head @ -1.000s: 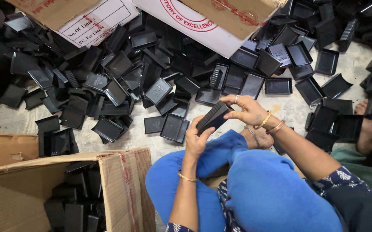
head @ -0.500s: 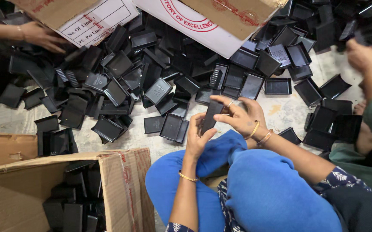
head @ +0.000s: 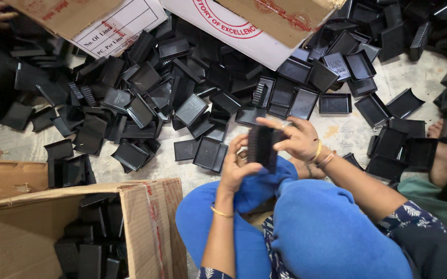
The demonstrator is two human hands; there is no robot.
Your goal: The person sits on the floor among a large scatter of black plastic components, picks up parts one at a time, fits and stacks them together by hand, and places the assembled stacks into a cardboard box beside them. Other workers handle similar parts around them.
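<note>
My left hand (head: 235, 168) has its fingers curled closed around the lower end of a stack of black trays (head: 263, 147), and my right hand (head: 296, 138) pinches the stack's upper edge from the far side, fingers bent over the top. The stack stands nearly upright above my blue-clad knees (head: 290, 222). Beyond it, loose black trays (head: 146, 98) lie scattered over the floor (head: 347, 132). An open cardboard box (head: 146, 227) at my left holds more of them.

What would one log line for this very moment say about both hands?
left hand: grips black tray stack from below | right hand: on stack's top | floor: loose black trays | cardboard box: trays inside
</note>
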